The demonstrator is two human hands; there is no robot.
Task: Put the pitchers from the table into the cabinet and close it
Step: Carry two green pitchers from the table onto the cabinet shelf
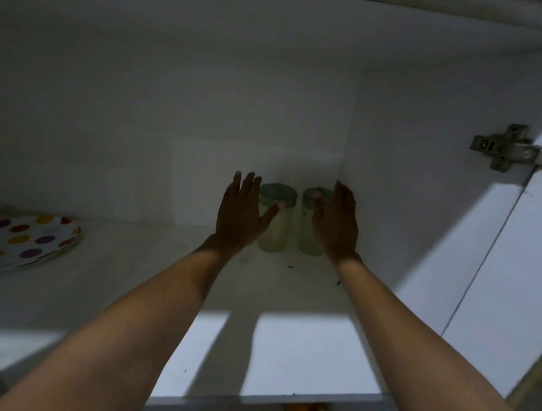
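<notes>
White cabinet shelf (280, 351) carries 2 pitchers (275, 219) upright at the back right corner, just beside each other. Left hand (239, 217) and right hand (336, 226) flank them with open grip, holding nothing. Pulling back carelessly could tip one; the door (526, 268) is open.

Both arms outstretched, left hand (241, 214) and right hand (337, 222) seemingly spread
</notes>
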